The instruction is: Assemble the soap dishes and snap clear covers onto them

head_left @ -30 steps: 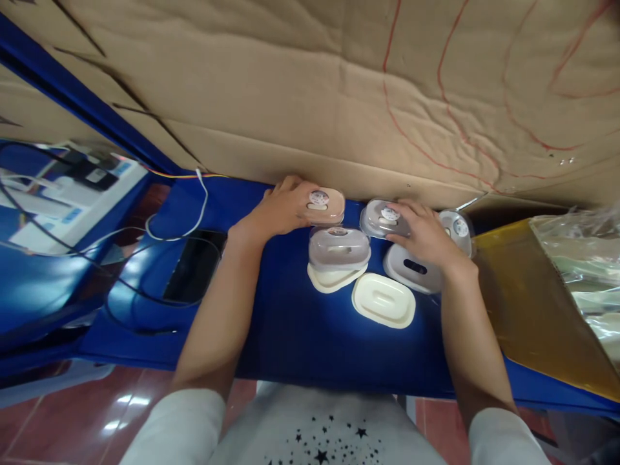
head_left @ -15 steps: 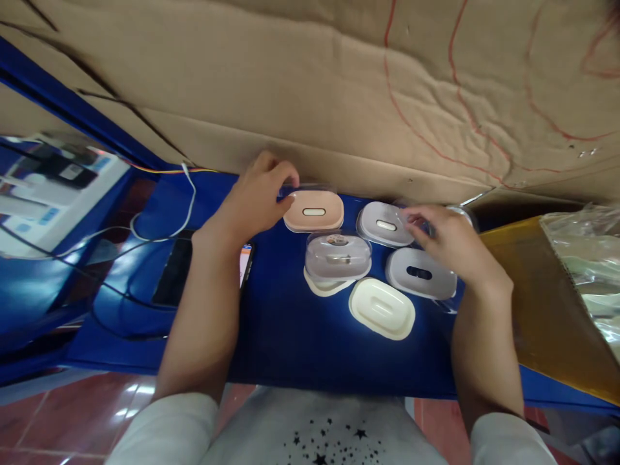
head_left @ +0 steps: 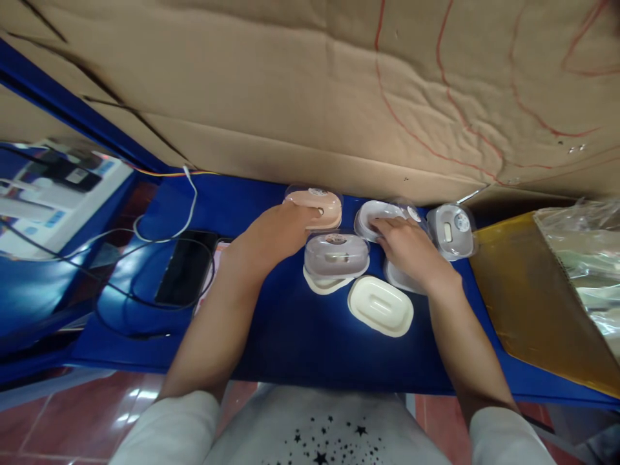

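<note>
My left hand [head_left: 283, 234] reaches over the near left side of a peach oval box [head_left: 328, 203]. One stretched digit rests at the slot on its top; the other fingers are mostly hidden. My right hand [head_left: 409, 248] lies over a pale grey oval box [head_left: 372, 210], fingertips on its top near the slot, thumb slightly apart. Under my right palm a second grey oval piece [head_left: 400, 278] is partly covered. Between the hands, a clear domed lid [head_left: 336, 255] with a round sticker sits tilted on a cream oval base [head_left: 323, 284]. A cream oval tray [head_left: 381, 306] lies nearer me.
A grey box with a clear lid [head_left: 453, 231] stands at the back right. Beyond it is a carton [head_left: 523, 290] with plastic-wrapped things [head_left: 588, 271]. Phones [head_left: 186, 268] and cables lie left on the blue table [head_left: 310, 342]. A cardboard wall [head_left: 290, 116] rises behind.
My left hand has come from beside the peach box onto its top. My right hand has moved left and down over the grey box, uncovering the lidded grey box at the back right.
</note>
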Motion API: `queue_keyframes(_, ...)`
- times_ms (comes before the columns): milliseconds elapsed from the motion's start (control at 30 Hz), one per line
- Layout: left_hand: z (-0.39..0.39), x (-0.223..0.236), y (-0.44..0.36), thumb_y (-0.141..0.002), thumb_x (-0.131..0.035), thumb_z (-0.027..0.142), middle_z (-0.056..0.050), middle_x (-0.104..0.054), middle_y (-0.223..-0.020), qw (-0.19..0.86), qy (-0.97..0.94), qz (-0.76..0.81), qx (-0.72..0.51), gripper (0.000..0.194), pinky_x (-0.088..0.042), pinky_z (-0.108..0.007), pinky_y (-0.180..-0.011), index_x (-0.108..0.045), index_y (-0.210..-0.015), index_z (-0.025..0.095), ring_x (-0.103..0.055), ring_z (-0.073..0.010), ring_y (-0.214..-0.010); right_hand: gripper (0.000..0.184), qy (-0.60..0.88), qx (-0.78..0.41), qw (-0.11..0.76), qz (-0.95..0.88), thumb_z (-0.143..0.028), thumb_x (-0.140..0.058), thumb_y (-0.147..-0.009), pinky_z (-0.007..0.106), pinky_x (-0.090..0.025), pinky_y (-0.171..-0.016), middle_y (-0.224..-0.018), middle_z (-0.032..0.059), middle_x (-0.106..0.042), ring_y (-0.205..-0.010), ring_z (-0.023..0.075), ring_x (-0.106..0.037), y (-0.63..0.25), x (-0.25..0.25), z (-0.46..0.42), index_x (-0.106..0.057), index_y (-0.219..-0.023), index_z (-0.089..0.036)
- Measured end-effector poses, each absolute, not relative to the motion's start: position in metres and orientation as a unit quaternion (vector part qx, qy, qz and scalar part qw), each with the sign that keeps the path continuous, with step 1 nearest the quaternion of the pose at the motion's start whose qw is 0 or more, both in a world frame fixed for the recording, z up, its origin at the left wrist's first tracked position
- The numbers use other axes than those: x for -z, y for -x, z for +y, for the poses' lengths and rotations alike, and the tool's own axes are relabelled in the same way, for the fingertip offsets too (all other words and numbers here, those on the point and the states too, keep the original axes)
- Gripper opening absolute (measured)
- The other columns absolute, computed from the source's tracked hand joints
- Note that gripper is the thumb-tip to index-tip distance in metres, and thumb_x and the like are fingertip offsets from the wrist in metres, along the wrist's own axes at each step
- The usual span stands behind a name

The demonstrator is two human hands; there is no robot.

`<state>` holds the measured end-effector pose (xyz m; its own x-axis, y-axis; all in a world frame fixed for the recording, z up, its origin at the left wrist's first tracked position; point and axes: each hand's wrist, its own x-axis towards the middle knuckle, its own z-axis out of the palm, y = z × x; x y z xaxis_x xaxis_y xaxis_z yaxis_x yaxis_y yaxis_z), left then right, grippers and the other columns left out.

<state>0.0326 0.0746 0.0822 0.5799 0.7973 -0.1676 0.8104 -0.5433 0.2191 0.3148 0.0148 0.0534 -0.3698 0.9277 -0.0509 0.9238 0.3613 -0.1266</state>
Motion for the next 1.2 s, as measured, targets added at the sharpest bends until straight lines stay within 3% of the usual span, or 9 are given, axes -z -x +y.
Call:
queue_keyframes(133,0.075,-0.073,-0.033,-0.100,-0.056,0.010,-0.011,-0.081,-0.131,0.151,-0.878,0.454,0.022,0.047,-0.058,-0.042,-0.105,-0.075,-0.140,0.027,-0.077,-0.0323,-0.122,0.041,0.537,-0.115,0.072,-0.833,-0.021,-0.048,-0.110,0.053,-0.053,-0.113,-0.144,0.0164,-0.074,-0.133,0.0360,-0.069,-0.329,-0.064,0.014,-0.067,-0.146,-0.016)
queue_keyframes(333,0.074,-0.070,-0.042,-0.099,-0.056,0.010,-0.017,-0.080,-0.123,0.099,-0.878,0.463,0.077,0.038,-0.060,-0.042,-0.098,-0.075,-0.132,0.016,-0.077,-0.0339,-0.117,0.045,0.560,-0.136,0.134,-0.806,-0.038,-0.045,-0.112,0.052,-0.057,-0.108,-0.134,0.0114,-0.079,-0.121,0.0344,-0.074,-0.347,-0.089,0.009,-0.065,-0.149,-0.023)
queue_keyframes(467,0.069,-0.072,-0.048,-0.099,-0.052,0.007,-0.019,-0.079,-0.122,0.061,-0.882,0.460,0.081,0.037,-0.061,-0.041,-0.090,-0.075,-0.128,0.013,-0.076,-0.0365,-0.117,0.041,0.593,-0.160,0.174,-0.770,-0.042,-0.050,-0.111,0.048,-0.058,-0.107,-0.134,0.0063,-0.080,-0.121,0.0305,-0.076,-0.360,-0.106,0.005,-0.068,-0.146,-0.028)
queue_keyframes(567,0.066,-0.071,-0.053,-0.100,-0.050,0.006,-0.021,-0.080,-0.118,0.026,-0.884,0.459,0.091,0.034,-0.061,-0.040,-0.087,-0.078,-0.119,0.011,-0.077,-0.0364,-0.112,0.039,0.628,-0.147,0.203,-0.737,-0.038,-0.056,-0.108,0.043,-0.058,-0.106,-0.134,0.0092,-0.080,-0.117,0.0280,-0.077,-0.379,-0.114,0.003,-0.070,-0.142,-0.024)
queue_keyframes(633,0.065,-0.071,-0.056,-0.100,-0.051,0.006,-0.020,-0.080,-0.114,0.019,-0.883,0.460,0.092,0.033,-0.061,-0.040,-0.086,-0.079,-0.116,0.011,-0.078,-0.0356,-0.109,0.039,0.683,-0.116,0.175,-0.700,-0.033,-0.060,-0.106,0.041,-0.058,-0.103,-0.129,0.0144,-0.081,-0.112,0.0284,-0.078,-0.397,-0.112,0.002,-0.071,-0.141,-0.019)
queue_keyframes(800,0.062,-0.077,-0.063,-0.098,-0.054,0.006,-0.020,-0.081,-0.107,0.019,-0.883,0.461,0.087,0.030,-0.060,-0.043,-0.089,-0.079,-0.115,0.012,-0.078,-0.0369,-0.107,0.038,0.790,-0.123,-0.006,-0.600,-0.033,-0.072,-0.099,0.043,-0.058,-0.091,-0.111,0.0238,-0.081,-0.101,0.0342,-0.079,-0.432,-0.093,0.004,-0.074,-0.129,-0.009)
queue_keyframes(967,0.058,-0.083,-0.064,-0.098,-0.054,0.003,-0.018,-0.081,-0.114,0.050,-0.894,0.440,0.065,0.033,-0.058,-0.044,-0.097,-0.077,-0.120,0.012,-0.077,-0.0378,-0.113,0.063,0.810,-0.081,-0.016,-0.581,-0.052,-0.077,-0.094,0.052,-0.055,-0.099,-0.130,0.0342,-0.069,-0.114,0.0427,-0.073,-0.434,-0.074,0.007,-0.070,-0.136,-0.005)
queue_keyframes(1100,0.061,-0.085,-0.057,-0.101,-0.054,0.011,-0.017,-0.081,-0.115,0.077,-0.889,0.447,0.069,0.036,-0.058,-0.042,-0.091,-0.070,-0.133,0.016,-0.078,-0.0377,-0.112,0.082,0.820,-0.063,0.012,-0.569,-0.058,-0.089,-0.079,0.058,-0.054,-0.103,-0.142,0.0316,-0.061,-0.125,0.0484,-0.067,-0.433,-0.059,0.010,-0.065,-0.143,-0.013)
queue_keyframes(1200,0.066,-0.088,-0.048,-0.107,-0.052,0.022,-0.012,-0.082,-0.114,0.110,-0.891,0.438,0.043,0.035,-0.057,-0.040,-0.088,-0.065,-0.139,0.021,-0.079,-0.0354,-0.107,0.086,0.812,-0.080,0.036,-0.577,-0.050,-0.092,-0.075,0.057,-0.055,-0.101,-0.144,0.0291,-0.058,-0.119,0.0455,-0.069,-0.436,-0.055,0.011,-0.060,-0.147,-0.016)
